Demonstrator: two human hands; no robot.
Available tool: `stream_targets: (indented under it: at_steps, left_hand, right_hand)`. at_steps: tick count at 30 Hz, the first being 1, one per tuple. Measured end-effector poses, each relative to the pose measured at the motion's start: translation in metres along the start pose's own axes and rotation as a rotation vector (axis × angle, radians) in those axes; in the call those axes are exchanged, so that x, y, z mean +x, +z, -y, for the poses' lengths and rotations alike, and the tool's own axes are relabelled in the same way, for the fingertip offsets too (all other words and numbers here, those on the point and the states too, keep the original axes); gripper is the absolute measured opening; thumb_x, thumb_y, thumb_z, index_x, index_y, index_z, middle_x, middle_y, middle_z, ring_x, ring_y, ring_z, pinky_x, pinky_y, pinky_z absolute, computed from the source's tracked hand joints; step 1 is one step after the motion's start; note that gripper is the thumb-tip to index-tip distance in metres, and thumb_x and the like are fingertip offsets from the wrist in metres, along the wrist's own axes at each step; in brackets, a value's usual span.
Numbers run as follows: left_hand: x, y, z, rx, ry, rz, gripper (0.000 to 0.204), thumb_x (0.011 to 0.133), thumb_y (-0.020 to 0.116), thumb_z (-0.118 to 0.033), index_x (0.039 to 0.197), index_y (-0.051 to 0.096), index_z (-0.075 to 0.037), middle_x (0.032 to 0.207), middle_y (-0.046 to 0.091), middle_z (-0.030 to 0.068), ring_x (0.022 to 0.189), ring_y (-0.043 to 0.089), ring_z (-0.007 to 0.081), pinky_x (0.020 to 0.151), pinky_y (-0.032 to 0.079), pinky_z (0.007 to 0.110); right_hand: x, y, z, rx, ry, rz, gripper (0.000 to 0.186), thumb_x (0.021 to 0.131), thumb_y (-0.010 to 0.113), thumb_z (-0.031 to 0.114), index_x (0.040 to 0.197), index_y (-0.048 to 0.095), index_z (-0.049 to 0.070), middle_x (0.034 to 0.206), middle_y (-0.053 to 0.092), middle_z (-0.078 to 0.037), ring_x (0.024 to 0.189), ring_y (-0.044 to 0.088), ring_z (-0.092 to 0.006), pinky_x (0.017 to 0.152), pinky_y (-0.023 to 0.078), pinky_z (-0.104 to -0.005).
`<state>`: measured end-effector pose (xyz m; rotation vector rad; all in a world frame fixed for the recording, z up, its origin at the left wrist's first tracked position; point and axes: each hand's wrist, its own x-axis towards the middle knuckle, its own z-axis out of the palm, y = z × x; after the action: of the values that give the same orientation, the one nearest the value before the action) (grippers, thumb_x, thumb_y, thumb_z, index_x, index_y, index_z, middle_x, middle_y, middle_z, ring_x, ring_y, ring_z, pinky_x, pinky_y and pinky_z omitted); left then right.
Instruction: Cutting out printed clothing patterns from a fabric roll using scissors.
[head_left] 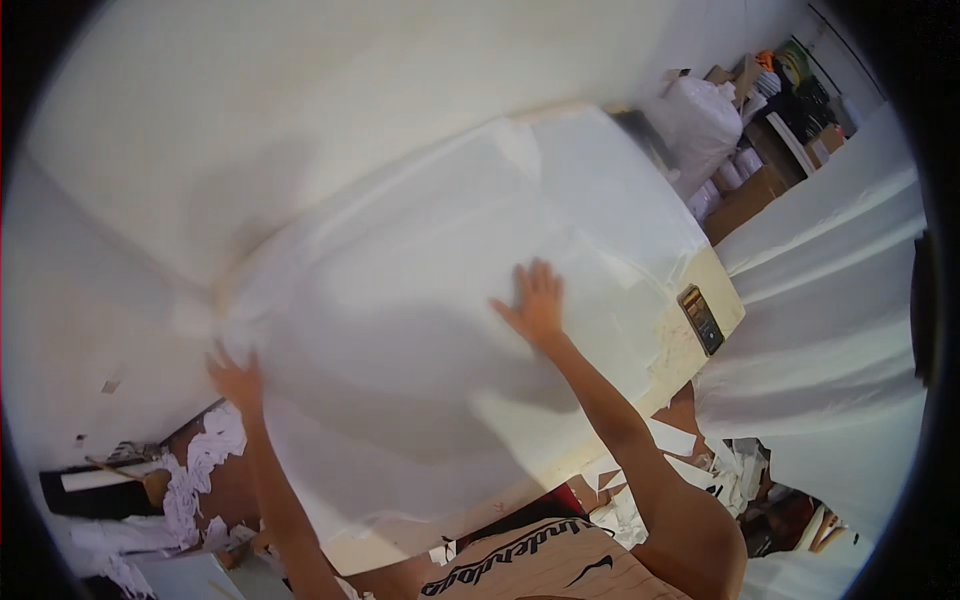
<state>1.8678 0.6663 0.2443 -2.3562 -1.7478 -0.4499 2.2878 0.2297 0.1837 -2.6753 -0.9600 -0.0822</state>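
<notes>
A large sheet of thin white fabric (420, 290) lies spread over a pale table (665, 350), with some soft creases and folds. At the table's left end, my left hand (237, 378) rests by the fabric's edge, fingers spread. My right hand (537, 305) lies on the fabric right of the middle, its fingers stretched out and thumb apart. Neither hand grips anything. A phone (701, 320) with a lit screen lies on the bare right end of the table.
White walls (240, 110) border the table behind and at left. A white curtain (820, 300) hangs at right. Stuffed white bags (700, 125) and boxes (750, 200) crowd the back right corner. Scraps of white cloth (205, 460) and paper lie below the table.
</notes>
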Motion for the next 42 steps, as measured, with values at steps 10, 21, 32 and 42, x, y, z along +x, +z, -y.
stream_targets:
  at_steps: [10, 21, 32, 42]
  left_hand:
    - [-0.345, -0.094, -0.091, -0.24, 0.08, 0.284, 0.087, 0.09, 0.076, -0.051, 0.158, 0.041, -0.009, 0.165, 0.026, 0.029, 0.152, 0.023, 0.0497, 0.12, 0.025, 0.064]
    - [-0.412, -0.099, -0.094, -0.077, -0.284, 0.33, 0.082, 0.098, 0.057, -0.062, 0.162, 0.033, -0.015, 0.169, 0.018, 0.0273, 0.155, 0.015, 0.0514, 0.12, 0.017, 0.069]
    - [-0.391, -0.11, -0.031, -0.121, -0.291, 0.141, 0.08, 0.099, 0.059, -0.056, 0.162, 0.034, -0.015, 0.17, 0.017, 0.0251, 0.156, 0.015, 0.0477, 0.12, 0.018, 0.069]
    - [-0.405, -0.1, -0.027, -0.126, -0.106, 0.307, 0.082, 0.099, 0.056, -0.059, 0.163, 0.032, -0.014, 0.169, 0.016, 0.0271, 0.155, 0.014, 0.0513, 0.12, 0.016, 0.069]
  right_hand:
    - [0.029, -0.006, -0.055, 0.062, -0.113, -0.006, 0.092, 0.095, 0.054, 0.07, 0.159, 0.037, 0.006, 0.167, 0.022, -0.029, 0.157, 0.014, -0.0461, 0.124, 0.009, -0.0632]
    - [0.021, -0.008, -0.069, -0.025, -0.193, -0.034, 0.089, 0.097, 0.053, 0.068, 0.158, 0.037, 0.006, 0.166, 0.025, -0.028, 0.156, 0.018, -0.044, 0.124, 0.013, -0.0619]
    - [0.017, -0.015, -0.043, -0.044, -0.086, 0.091, 0.09, 0.098, 0.046, 0.071, 0.161, 0.033, 0.009, 0.168, 0.021, -0.026, 0.158, 0.011, -0.0419, 0.126, 0.008, -0.0602]
    - [0.004, 0.043, 0.116, 0.293, -0.865, 0.01, 0.065, 0.089, 0.075, 0.047, 0.137, 0.06, 0.006, 0.147, 0.052, -0.024, 0.143, 0.041, -0.0411, 0.115, 0.031, -0.059]
